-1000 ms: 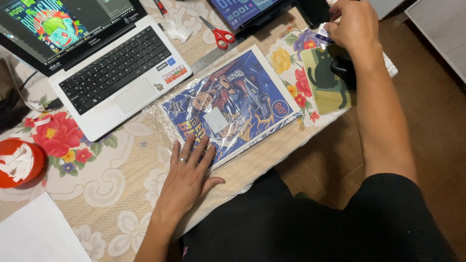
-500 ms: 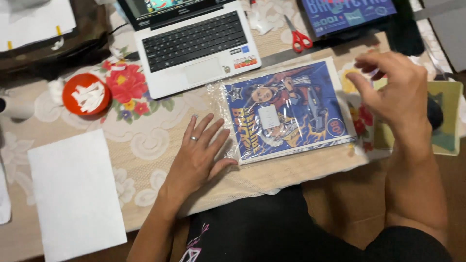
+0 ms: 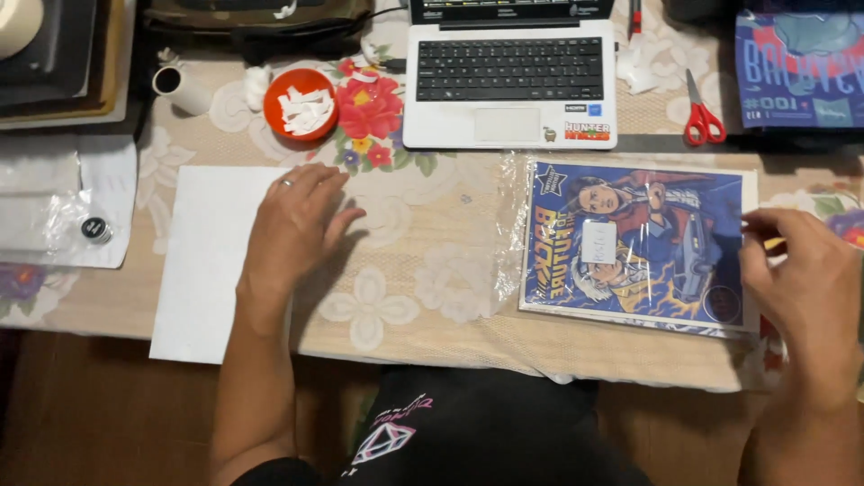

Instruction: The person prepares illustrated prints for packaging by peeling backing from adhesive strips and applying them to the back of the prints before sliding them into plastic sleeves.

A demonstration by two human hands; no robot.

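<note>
At centre left of the frame your left hand (image 3: 297, 220) rests flat and open on the white sheet (image 3: 211, 261) — your right hand (image 3: 796, 288) pinches the bagged blue print (image 3: 634, 245) at right — bring them together next, I'd judge.

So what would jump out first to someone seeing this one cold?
Probably the blue illustrated print in clear wrap, lying at the table's right, with the right hand at its right edge. Next, the left hand resting on a blank white sheet at the left, and the open laptop behind.
</note>
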